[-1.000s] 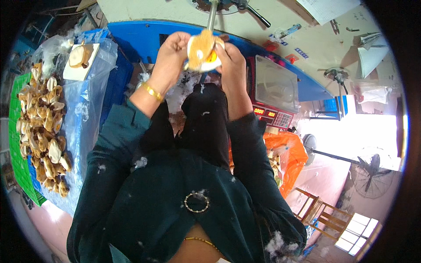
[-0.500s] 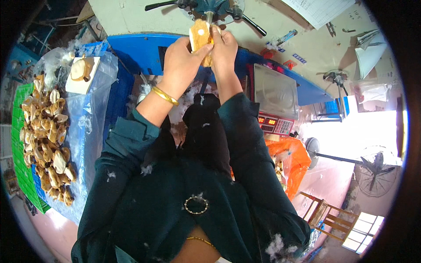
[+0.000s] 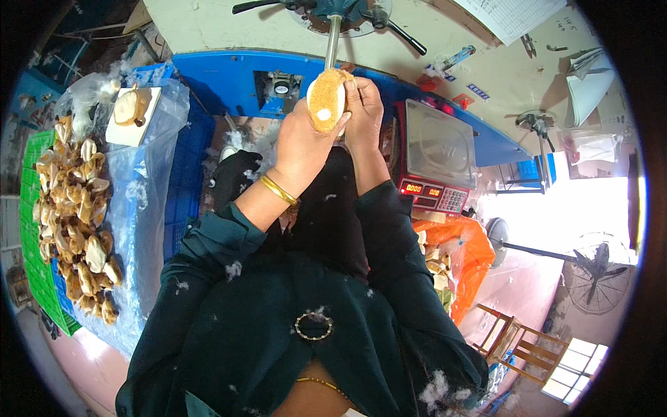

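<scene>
In front of you, the pale tabletop [image 3: 215, 28] with its blue front edge carries a dark machine base [image 3: 340, 14] with black handles, a printed sheet [image 3: 511, 19], a metal tool [image 3: 529, 46] and folded papers [image 3: 583, 90]. On your left, a clear plastic sheet [image 3: 128, 243] bears a white board [image 3: 126, 137]; a heap of brown-and-cream plush pieces [image 3: 80, 222] lies along its outer side.

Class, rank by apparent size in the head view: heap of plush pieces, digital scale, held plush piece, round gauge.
1. Heap of plush pieces
2. Digital scale
3. Held plush piece
4. Round gauge
</scene>
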A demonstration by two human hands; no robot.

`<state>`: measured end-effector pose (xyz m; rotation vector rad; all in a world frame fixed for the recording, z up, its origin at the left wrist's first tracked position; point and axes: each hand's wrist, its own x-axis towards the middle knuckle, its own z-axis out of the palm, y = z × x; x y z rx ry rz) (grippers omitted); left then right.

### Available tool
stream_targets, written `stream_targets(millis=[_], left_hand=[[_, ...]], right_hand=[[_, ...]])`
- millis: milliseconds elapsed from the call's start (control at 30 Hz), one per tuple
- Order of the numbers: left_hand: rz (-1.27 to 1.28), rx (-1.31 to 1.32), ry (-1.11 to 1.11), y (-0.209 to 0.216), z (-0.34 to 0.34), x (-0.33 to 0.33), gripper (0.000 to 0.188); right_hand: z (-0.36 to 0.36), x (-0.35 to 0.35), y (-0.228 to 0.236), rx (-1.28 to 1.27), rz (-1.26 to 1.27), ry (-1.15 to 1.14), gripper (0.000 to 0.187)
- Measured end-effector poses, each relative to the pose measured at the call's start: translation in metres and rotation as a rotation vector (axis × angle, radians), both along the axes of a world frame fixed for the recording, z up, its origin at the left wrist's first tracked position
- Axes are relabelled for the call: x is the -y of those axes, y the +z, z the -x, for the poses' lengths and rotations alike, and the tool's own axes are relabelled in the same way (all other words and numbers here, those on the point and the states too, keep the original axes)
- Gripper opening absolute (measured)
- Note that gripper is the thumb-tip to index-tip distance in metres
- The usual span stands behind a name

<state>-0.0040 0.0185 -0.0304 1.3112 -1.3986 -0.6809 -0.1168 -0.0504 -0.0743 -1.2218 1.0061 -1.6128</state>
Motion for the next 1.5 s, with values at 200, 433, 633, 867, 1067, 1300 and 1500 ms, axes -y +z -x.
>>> stream_targets(millis=[200, 433, 633, 867, 1067, 1300, 1500], left_hand=[[-0.159, -0.464, -0.166, -0.005, -0.018, -0.004, 0.051], [-0.250, -0.668, -0.173, 0.014, -0.044, 0.051, 0.046], [-0.184, -0.649, -0.158, 0.001, -0.037, 0.036, 0.044], [-0.089, -0.473, -0.198, -0.018, -0.042, 0.024, 0.045], [-0.040, -0.487, -0.114, -0.026, -0.038, 0.011, 0.042], [-0.271, -0.482, -0.262, -0.031, -0.061, -0.044, 0.038], [-0.555, -0.521, -0.255, -0.073, -0.096, -0.048, 0.031]], right_hand=[[-0.021, -0.033, 0.026, -0.041, 0.116, -0.194, 0.012], [-0.051, -0.003, 0.046, -0.263, -0.022, -0.356, 0.039], [-0.046, -0.021, 0.053, -0.074, -0.222, 0.045, 0.037], [-0.047, -0.042, 0.054, -0.036, -0.118, 0.142, 0.032], [-0.043, -0.050, 0.049, -0.009, -0.058, 0.198, 0.030], [0.027, -0.067, 0.023, -0.326, -0.264, 0.227, 0.051], [0.281, -0.041, -0.069, -0.820, -0.686, -0.550, 0.064]])
